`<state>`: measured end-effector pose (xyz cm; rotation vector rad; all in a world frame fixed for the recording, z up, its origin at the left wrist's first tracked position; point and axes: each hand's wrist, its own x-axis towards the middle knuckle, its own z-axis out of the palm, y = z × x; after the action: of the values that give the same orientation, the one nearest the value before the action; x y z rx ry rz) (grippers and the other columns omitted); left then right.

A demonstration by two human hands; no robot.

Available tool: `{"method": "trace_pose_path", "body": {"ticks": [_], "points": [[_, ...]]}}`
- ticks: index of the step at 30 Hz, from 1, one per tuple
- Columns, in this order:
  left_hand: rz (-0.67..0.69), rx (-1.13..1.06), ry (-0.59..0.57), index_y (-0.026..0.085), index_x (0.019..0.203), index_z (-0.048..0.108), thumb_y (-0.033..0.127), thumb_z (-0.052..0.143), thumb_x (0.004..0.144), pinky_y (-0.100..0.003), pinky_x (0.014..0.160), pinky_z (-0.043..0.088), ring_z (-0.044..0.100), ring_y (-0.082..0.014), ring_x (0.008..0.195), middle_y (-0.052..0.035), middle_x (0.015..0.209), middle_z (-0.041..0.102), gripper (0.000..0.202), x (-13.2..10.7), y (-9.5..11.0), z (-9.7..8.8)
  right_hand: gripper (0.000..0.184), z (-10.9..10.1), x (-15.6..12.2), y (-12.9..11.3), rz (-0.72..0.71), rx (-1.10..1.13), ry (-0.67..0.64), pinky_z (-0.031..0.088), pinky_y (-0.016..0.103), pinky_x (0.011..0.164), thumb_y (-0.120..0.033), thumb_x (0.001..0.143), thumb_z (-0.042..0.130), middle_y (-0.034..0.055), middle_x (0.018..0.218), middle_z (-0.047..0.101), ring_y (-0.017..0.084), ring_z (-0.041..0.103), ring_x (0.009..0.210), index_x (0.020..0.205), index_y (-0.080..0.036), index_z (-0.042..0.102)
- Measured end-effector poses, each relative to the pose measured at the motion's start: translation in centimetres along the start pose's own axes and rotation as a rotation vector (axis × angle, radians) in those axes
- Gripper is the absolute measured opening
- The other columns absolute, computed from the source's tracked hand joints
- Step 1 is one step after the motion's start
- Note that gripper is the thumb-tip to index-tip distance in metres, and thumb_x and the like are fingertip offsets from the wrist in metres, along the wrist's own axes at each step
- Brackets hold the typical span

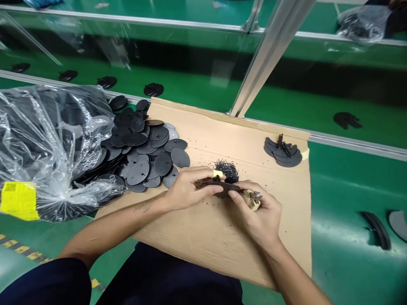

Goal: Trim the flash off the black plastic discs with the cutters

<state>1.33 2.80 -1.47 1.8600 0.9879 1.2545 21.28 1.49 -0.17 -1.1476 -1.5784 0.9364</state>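
A thin black oval plastic disc (224, 189) is held edge-on between my two hands over a cardboard sheet. My left hand (190, 189) grips its left end between thumb and fingers, with a pale yellow wrap (218, 173) on the index fingertip. At the right end, my right hand (259, 212) pinches the disc with thumb and fingers. A small metal tool with cream-coloured wrapping (254, 201) is also tucked in my right palm; fingers hide most of it. Just beyond the disc lies a heap of small black plastic bits (227, 170).
The cardboard sheet (190, 237) bears a pile of black discs (138, 169) at left, beside a clear plastic bag (47, 140) with a yellow label (19, 200). Joined black pieces (282, 152) lie at right. A metal post (270, 59) rises behind. More black pieces (377, 228) rest on the green surface.
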Motion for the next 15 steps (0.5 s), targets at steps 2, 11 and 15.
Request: {"method": "trace_pose_path", "body": {"ticks": [2, 11, 15], "points": [[0.086, 0.059, -0.009, 0.013, 0.103, 0.073, 0.031, 0.068, 0.095, -0.025, 0.074, 0.061, 0.074, -0.0154, 0.082, -0.0089, 0.092, 0.078, 0.021, 0.15, 0.18, -0.28, 0.005, 0.0, 0.02, -0.13, -0.053, -0.018, -0.042, 0.056, 0.031, 0.068, -0.022, 0.088, 0.073, 0.0032, 0.088, 0.075, 0.018, 0.069, 0.074, 0.093, -0.024, 0.073], [0.272, 0.17, -0.037, 0.011, 0.109, 0.068, 0.033, 0.065, 0.098, -0.03, 0.077, 0.06, 0.071, -0.017, 0.086, -0.0105, 0.091, 0.075, 0.025, 0.32, 0.37, -0.49, 0.019, -0.09, 0.15, 0.22, -0.326, -0.129, -0.091, 0.058, 0.036, 0.07, -0.009, 0.088, 0.07, 0.0055, 0.09, 0.076, 0.02, 0.071, 0.08, 0.1, -0.023, 0.074], [0.268, 0.16, -0.036, 0.011, 0.107, 0.068, 0.032, 0.063, 0.099, -0.032, 0.077, 0.059, 0.07, -0.0178, 0.086, -0.011, 0.091, 0.076, 0.023, 0.3, 0.32, -0.35, 0.025, -0.11, 0.13, 0.54, -0.351, -0.114, -0.108, 0.058, 0.036, 0.071, -0.007, 0.086, 0.069, 0.0053, 0.092, 0.077, 0.021, 0.071, 0.082, 0.104, -0.024, 0.074]]}}
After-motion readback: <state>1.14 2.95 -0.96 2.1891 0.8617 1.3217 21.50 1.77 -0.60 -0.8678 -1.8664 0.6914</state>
